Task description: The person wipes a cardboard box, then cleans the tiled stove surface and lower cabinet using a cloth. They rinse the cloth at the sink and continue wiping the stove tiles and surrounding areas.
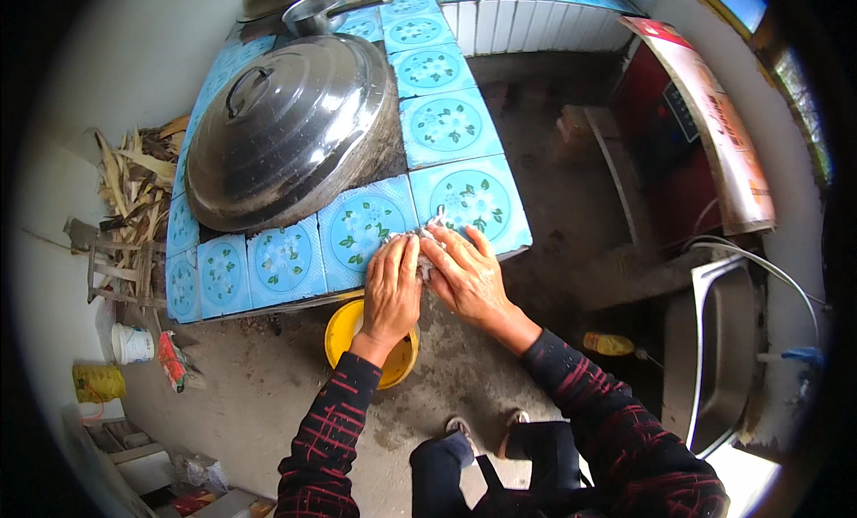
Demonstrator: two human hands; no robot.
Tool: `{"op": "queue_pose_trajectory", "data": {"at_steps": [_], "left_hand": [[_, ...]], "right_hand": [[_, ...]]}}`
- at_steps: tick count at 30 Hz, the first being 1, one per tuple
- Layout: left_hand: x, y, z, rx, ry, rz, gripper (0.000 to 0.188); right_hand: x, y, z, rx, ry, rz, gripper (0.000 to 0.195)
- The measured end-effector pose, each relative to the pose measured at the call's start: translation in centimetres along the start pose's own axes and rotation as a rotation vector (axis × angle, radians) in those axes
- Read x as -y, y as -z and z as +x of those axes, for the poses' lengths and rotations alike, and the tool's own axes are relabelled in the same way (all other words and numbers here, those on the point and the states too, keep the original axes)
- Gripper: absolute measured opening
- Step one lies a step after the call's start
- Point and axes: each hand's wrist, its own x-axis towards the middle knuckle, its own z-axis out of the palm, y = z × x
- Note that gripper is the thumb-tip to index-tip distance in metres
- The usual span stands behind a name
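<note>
Both my hands bunch a wet-looking greyish-white cloth [424,264] at the front corner of a stove top covered in blue floral tiles [462,126]. My left hand [390,294] presses on the cloth's left side, fingers pointing away from me. From the right, my right hand [474,277] grips it, and its skin looks wet. Much of the cloth is hidden under my fingers. Below my left wrist, a yellow bucket [336,337] stands on the floor, partly covered by my forearm. Behind the hands, a large domed metal lid [294,123] covers a wok set into the stove.
A metal ladle pan [313,16] rests at the stove's far end. On the right are a steel sink [726,344], a hose [797,284] and a yellow bottle [608,344]. Firewood and husks [134,183], a small wooden stool [117,274] and a white tub [132,344] stand left.
</note>
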Motion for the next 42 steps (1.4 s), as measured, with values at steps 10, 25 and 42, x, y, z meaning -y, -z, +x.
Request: {"op": "queue_pose_trajectory", "data": {"at_steps": [10, 25, 42], "left_hand": [[-0.2, 1.1, 1.2, 0.098, 0.077, -0.132, 0.056], [1.0, 0.2, 6.9, 0.245, 0.174, -0.125, 0.048], [3.7, 2.4, 5.0, 0.306, 0.053, -0.24, 0.052]], "right_hand": [[0.8, 1.6, 0.8, 0.129, -0.085, -0.01, 0.05], [-0.3, -0.1, 4.2, 0.069, -0.286, -0.086, 0.053], [4.9, -1.4, 4.9, 0.0, -0.466, -0.054, 0.049]]}}
